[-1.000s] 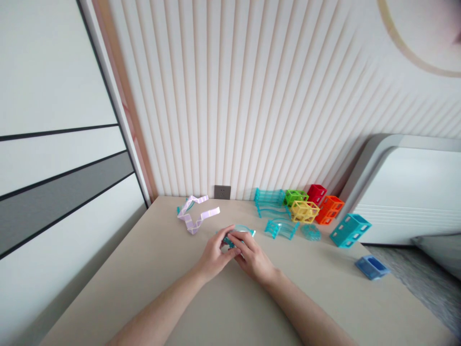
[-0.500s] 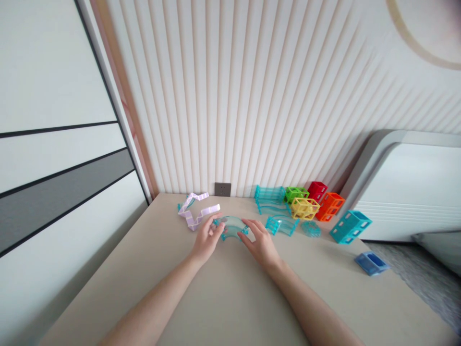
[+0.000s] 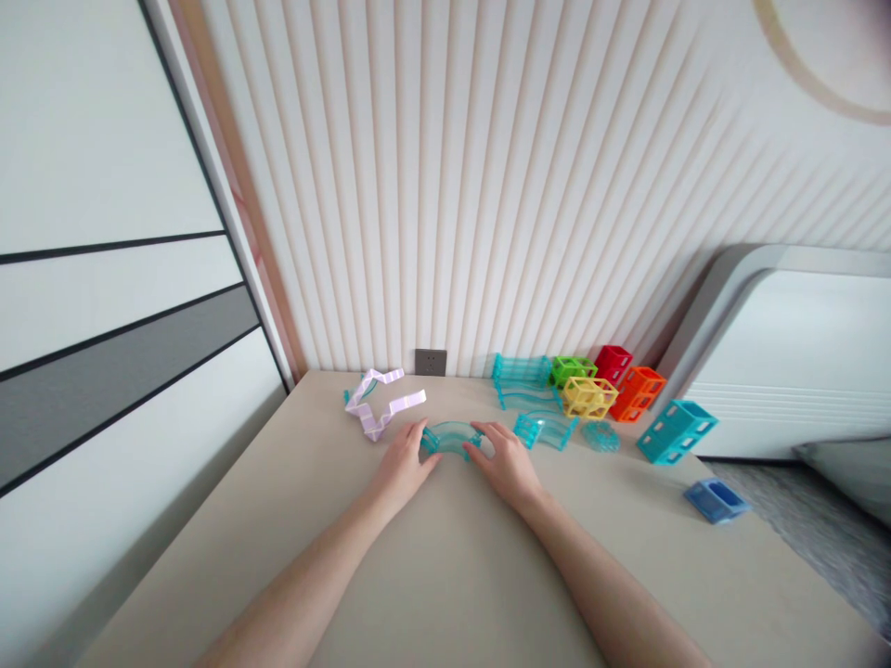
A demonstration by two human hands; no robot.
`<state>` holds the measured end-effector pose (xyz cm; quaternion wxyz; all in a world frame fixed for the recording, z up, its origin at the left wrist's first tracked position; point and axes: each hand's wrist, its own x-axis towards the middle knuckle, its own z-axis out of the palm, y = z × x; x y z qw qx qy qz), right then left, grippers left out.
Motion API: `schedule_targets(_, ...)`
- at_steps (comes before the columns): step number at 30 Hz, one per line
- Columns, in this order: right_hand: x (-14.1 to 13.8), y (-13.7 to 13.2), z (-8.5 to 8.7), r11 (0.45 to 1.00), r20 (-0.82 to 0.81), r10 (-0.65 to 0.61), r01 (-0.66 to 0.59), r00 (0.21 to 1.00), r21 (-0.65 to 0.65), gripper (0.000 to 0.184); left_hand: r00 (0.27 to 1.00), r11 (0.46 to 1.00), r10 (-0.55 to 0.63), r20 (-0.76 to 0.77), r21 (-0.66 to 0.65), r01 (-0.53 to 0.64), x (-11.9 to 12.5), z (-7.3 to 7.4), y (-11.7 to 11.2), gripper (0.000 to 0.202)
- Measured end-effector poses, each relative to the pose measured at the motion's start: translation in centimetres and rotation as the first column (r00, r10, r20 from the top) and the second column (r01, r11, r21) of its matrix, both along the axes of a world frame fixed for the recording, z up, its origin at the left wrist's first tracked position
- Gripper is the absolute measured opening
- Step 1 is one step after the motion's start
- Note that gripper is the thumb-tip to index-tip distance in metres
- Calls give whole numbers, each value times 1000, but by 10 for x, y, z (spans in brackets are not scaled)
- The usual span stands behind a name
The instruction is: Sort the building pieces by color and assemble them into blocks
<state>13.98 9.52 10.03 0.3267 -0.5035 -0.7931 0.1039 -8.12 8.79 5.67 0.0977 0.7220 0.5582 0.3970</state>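
Note:
A clear teal curved track piece [image 3: 451, 434] rests on the beige table [image 3: 445, 575] between my two hands. My left hand [image 3: 404, 461] grips its left end with the fingertips. My right hand [image 3: 506, 458] holds its right end, thumb on the near side. A pale purple zigzag track [image 3: 380, 408] lies just beyond my left hand. Another teal curved track [image 3: 545, 430] lies just to the right of my right hand.
Stacked teal tracks [image 3: 522, 380], green [image 3: 572, 370], yellow [image 3: 588, 397], red [image 3: 613, 363] and orange [image 3: 637, 392] window blocks stand by the ribbed wall. A teal disc [image 3: 600, 437], a teal block [image 3: 677, 430] and a blue block [image 3: 716, 499] lie further right. A wall socket [image 3: 431, 362] sits behind.
Both hands have moved away from me with the teal curved piece and set it down flat on the table, each hand now at one end.

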Motion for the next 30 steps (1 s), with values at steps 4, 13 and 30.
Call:
schedule_targets(4,-1,-2,3,997,45,27,-23,999,-75,33,1000,1000,17,4,22,-17,-1,-1,2,49)
schedule_targets(13,0,-2,0,998,124,39,-33,992,-51,38,998,999,8,64,53,-11,-1,-4,4,44)
schedule_targets(30,-5,-6,1,999,209,-8,16,978,-35,43,997,996,34,71,81,-39,1,-4,5,38)
